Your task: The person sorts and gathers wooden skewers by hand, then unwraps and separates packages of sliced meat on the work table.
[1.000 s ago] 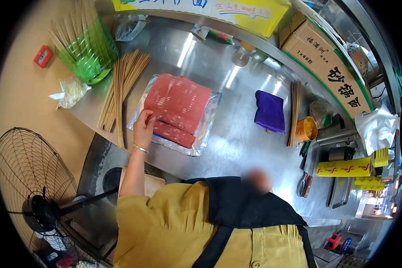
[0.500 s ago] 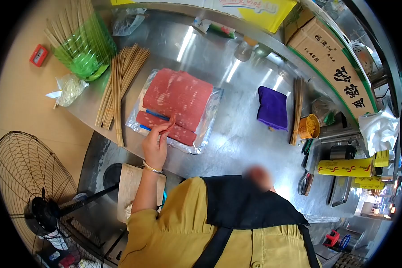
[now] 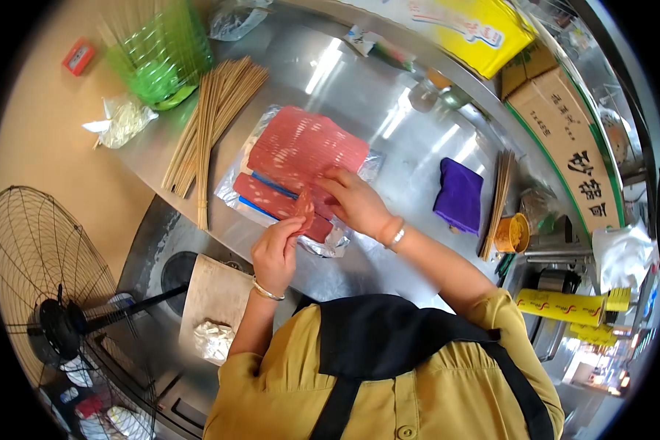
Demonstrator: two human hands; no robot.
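Left hand (image 3: pixel 274 254): forearm upright, fingers pinching a meat slice (image 3: pixel 305 208). Right hand (image 3: pixel 358 203): angled inward, fingers loosely bent; fingertips indistinct, any hold unclear.

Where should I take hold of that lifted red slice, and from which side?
Probably pinch its raised near edge from the person's side: the slice looks thin and limp and folds upward there, where the left hand grips it.

Cardbd box (image 3: pixel 565 147): blk "砂锅面", smaller "1×48包". Ylw roll (image 3: pixel 561 306): S-shaped logos, other txt unclear.
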